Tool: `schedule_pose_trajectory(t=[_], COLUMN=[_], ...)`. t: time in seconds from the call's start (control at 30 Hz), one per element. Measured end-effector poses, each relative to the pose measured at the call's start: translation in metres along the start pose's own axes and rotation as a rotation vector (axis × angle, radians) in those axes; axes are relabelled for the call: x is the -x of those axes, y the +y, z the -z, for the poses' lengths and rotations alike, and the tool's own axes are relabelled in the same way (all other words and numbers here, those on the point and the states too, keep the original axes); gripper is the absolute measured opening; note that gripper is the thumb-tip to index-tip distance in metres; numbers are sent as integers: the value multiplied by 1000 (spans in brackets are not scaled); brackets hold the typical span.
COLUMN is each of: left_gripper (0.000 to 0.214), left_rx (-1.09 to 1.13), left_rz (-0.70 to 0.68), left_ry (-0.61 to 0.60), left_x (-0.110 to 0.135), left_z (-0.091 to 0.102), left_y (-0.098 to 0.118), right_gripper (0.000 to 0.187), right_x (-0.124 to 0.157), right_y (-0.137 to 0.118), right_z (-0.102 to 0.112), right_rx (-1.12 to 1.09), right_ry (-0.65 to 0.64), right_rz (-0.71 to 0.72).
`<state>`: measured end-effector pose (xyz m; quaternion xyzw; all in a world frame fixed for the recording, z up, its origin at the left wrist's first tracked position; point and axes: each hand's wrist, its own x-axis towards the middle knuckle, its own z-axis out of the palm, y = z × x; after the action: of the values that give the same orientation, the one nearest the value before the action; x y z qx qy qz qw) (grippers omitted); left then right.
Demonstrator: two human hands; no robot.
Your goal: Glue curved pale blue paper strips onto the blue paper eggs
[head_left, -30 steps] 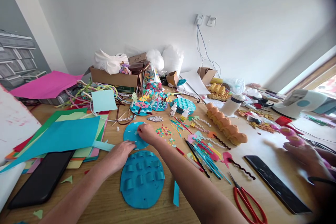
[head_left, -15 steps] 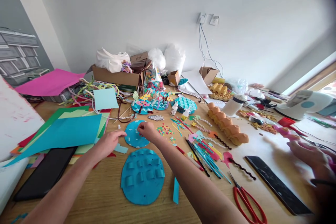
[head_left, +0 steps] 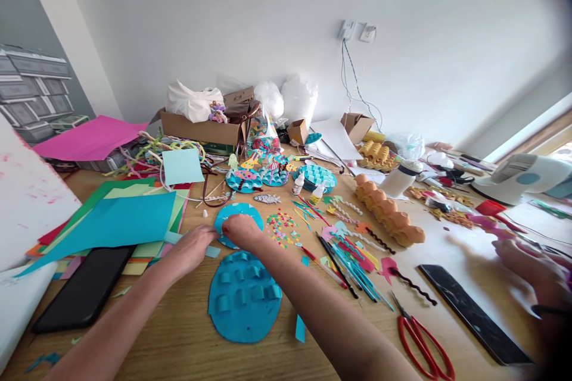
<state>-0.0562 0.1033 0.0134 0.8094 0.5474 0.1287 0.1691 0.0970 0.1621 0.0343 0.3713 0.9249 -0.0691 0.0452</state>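
My left hand point(head_left: 193, 245) rests on the wooden table with its fingers curled over a light blue paper strip point(head_left: 213, 252). My right hand point(head_left: 239, 230) is closed in a pinch at the near edge of a small round blue paper disc point(head_left: 243, 212). What it pinches is too small to make out. Just below both hands lies a large blue oval point(head_left: 243, 297) with rows of raised paper loops glued on it.
Stacked coloured paper sheets point(head_left: 111, 220) and a black phone point(head_left: 84, 289) lie at the left. Coloured sticks point(head_left: 348, 259), red scissors point(head_left: 420, 342), a black ruler point(head_left: 473, 321) and an orange egg tray point(head_left: 386, 218) lie at the right. Another person's hand point(head_left: 531, 265) works at the far right.
My left hand swung left to the paper stack, then came back beside the small disc. My right hand slid from the disc's middle to its near edge.
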Motion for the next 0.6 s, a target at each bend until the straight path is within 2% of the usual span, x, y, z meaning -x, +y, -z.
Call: schedule_pose_trajectory(t=[0.13, 0.3, 0.47, 0.6], left_gripper=[51, 52, 56, 53], left_rx=[16, 27, 2, -43], left_rz=[-13, -5, 23, 52], left_ry=[-5, -10, -26, -35], left_x=[2, 4, 4, 6], left_z=[3, 7, 5, 4], left_y=[2, 8, 9, 12], right_gripper=[22, 16, 19, 22], right_x=[-1, -2, -10, -13], right_y=[-6, -10, -5, 11], right_z=[3, 2, -1, -8], right_rx=[51, 24, -95, -258], right_ry=[-49, -39, -5, 6], right_rz=[-1, 4, -93, -177])
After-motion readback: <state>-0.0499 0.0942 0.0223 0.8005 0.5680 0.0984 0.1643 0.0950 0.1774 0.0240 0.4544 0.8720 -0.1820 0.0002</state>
